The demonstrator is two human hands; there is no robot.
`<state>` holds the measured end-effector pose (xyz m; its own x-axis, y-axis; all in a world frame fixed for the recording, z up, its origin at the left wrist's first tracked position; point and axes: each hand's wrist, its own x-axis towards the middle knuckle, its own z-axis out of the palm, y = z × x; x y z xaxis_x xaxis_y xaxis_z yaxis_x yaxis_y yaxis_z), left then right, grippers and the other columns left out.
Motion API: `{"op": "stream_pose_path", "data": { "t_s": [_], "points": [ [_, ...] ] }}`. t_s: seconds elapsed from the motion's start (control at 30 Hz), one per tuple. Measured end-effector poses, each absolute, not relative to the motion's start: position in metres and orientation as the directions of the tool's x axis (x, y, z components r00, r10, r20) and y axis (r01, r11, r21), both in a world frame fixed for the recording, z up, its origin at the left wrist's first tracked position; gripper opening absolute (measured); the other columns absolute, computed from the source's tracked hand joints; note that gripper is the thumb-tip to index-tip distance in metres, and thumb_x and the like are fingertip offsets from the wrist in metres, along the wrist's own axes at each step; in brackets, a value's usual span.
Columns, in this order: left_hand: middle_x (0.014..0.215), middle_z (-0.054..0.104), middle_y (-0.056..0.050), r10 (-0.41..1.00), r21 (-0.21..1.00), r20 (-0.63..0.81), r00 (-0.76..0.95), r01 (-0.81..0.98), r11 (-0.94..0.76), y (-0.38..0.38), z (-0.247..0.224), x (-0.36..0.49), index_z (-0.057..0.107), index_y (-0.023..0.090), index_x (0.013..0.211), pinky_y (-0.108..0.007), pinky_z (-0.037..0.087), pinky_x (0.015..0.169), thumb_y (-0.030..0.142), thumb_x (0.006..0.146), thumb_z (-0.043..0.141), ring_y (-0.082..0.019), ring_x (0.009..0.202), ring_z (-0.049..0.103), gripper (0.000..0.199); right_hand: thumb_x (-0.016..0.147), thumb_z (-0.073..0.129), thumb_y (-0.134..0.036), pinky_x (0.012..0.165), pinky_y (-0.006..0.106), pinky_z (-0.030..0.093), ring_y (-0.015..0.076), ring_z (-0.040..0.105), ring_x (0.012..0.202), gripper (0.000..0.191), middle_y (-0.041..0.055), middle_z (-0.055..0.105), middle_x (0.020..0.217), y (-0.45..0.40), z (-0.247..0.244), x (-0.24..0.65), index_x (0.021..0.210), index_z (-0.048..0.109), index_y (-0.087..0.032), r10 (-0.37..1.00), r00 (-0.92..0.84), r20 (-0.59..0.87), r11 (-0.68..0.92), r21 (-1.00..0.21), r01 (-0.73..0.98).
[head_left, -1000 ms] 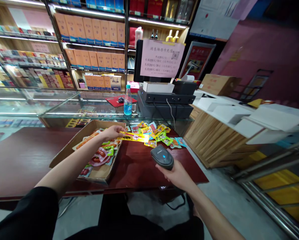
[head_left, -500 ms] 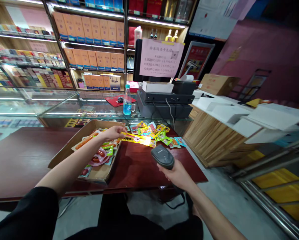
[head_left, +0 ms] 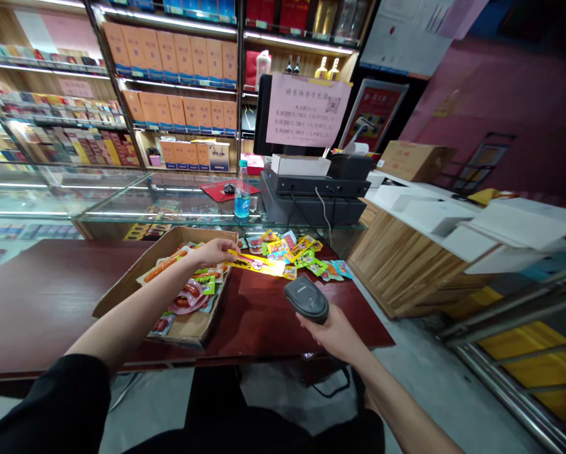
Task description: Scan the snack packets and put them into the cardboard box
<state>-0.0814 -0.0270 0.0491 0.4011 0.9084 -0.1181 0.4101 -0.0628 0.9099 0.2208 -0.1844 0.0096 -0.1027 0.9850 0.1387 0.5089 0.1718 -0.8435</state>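
Note:
My left hand (head_left: 218, 250) pinches one end of a long yellow snack packet (head_left: 254, 263), which stretches to the right above the dark red table (head_left: 259, 315). Its far end is brightly lit. My right hand (head_left: 333, 328) is wrapped round a dark grey handheld scanner (head_left: 306, 299), whose head points towards the packet. Under my left forearm stands an open cardboard box (head_left: 193, 331) with several packaged sausages and snacks inside. Beyond the yellow packet lies a pile of small colourful packets (head_left: 304, 255) near the table's back edge.
Behind the table, a glass counter (head_left: 188, 198) bears a blue drink bottle (head_left: 242, 195) and a black cash drawer (head_left: 311, 205). A monitor with a pink paper sign (head_left: 304, 110) rises above the drawer. White boxes (head_left: 429, 217) sit on a wooden cabinet (head_left: 396, 265) at the right.
The scanner in my right hand has shifted very slightly to the left. My left hand holds the yellow packet almost as before, and the view has moved a little.

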Motion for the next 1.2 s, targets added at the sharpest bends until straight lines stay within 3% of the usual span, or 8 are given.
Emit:
{"op": "stream_pose_path", "data": {
  "t_s": [0.2,0.33,0.53,0.7,0.87,1.0,1.1,1.2],
  "points": [
    [0.058,0.054,0.006,0.905,0.902,-0.128,0.406,0.427,-0.064,-0.024,0.043,-0.084,0.064,0.015,0.085,-0.017,0.027,0.044,0.034,0.06,0.074,-0.005,0.046,0.038,0.033,0.077,0.066,-0.04,0.045,0.026,0.049,0.0201,0.062,0.049,0.026,0.001,0.06,0.049,-0.184,0.015,0.22,0.088,0.068,-0.017,0.988,-0.114,0.101,0.144,-0.86,0.49],
    [0.069,0.062,0.002,0.917,0.903,-0.08,0.391,0.419,-0.1,-0.025,0.035,-0.101,0.065,0.015,0.088,-0.018,0.033,0.049,0.042,0.058,0.076,-0.008,0.054,0.047,0.042,0.077,0.067,-0.04,0.043,0.024,0.045,0.0154,0.056,0.041,0.027,-0.0022,0.058,0.046,-0.185,0.015,0.217,0.089,0.065,-0.016,0.988,-0.156,0.015,0.092,-0.862,0.498],
    [0.082,0.068,-0.002,0.989,0.895,-0.002,0.149,0.441,-0.064,-0.043,0.034,-0.18,0.064,0.016,0.091,-0.022,0.045,0.064,0.052,0.061,0.074,-0.013,0.07,0.059,0.048,0.078,0.066,-0.042,0.04,0.022,0.041,0.0127,0.052,0.037,0.028,-0.003,0.056,0.044,-0.18,0.01,0.215,0.086,0.064,-0.015,0.986,-0.164,-0.041,0.049,-0.859,0.509],
    [0.092,0.07,-0.005,0.969,0.653,0.216,-0.12,0.756,-0.052,-0.053,0.042,-0.211,0.066,0.018,0.091,-0.025,0.047,0.072,0.053,0.065,0.07,-0.02,0.084,0.062,0.044,0.077,0.066,-0.042,0.04,0.021,0.041,0.0124,0.052,0.038,0.027,-0.0033,0.055,0.045,-0.169,-0.006,0.212,0.083,0.062,-0.015,0.98,-0.195,-0.035,0.063,-0.88,0.47],
    [0.091,0.071,-0.004,0.972,0.581,0.218,0.084,0.789,-0.199,-0.037,0.039,-0.136,0.067,0.018,0.092,-0.025,0.048,0.072,0.049,0.077,0.06,-0.018,0.078,0.064,0.035,0.077,0.067,-0.039,0.041,0.021,0.042,0.0124,0.053,0.038,0.026,-0.004,0.056,0.045,-0.17,-0.016,0.216,0.088,0.063,-0.015,0.983,-0.182,-0.035,0.053,-0.887,0.458],
    [0.094,0.071,-0.006,0.88,0.527,0.165,0.445,0.714,-0.46,-0.01,0.014,-0.039,0.068,0.019,0.098,-0.027,0.048,0.079,0.037,0.08,0.058,-0.02,0.085,0.065,0.028,0.078,0.067,-0.038,0.042,0.021,0.043,0.0128,0.053,0.039,0.026,-0.0033,0.056,0.045,-0.18,-0.014,0.234,0.089,0.065,-0.015,0.994,-0.107,-0.033,0.021,-0.884,0.467],
    [0.108,0.068,-0.01,0.764,0.41,0.11,0.635,0.672,-0.617,0.004,-0.014,0.025,0.067,0.018,0.111,-0.032,0.046,0.091,0.028,0.081,0.057,-0.024,0.1,0.062,0.033,0.078,0.067,-0.04,0.043,0.022,0.043,0.0138,0.053,0.039,0.026,-0.0024,0.057,0.045,-0.193,-0.013,0.253,0.086,0.067,-0.015,1.0,-0.013,-0.022,-0.013,-0.868,0.496],
    [0.123,0.061,-0.015,0.709,0.237,0.046,0.704,0.681,-0.692,0.009,-0.04,0.066,0.06,0.016,0.125,-0.036,0.043,0.097,0.025,0.081,0.058,-0.028,0.114,0.056,0.045,0.078,0.066,-0.041,0.043,0.022,0.043,0.0139,0.053,0.04,0.026,-0.0022,0.057,0.046,-0.207,-0.013,0.27,0.083,0.067,-0.016,0.998,0.054,-0.02,-0.045,-0.848,0.528]
  ]
}}
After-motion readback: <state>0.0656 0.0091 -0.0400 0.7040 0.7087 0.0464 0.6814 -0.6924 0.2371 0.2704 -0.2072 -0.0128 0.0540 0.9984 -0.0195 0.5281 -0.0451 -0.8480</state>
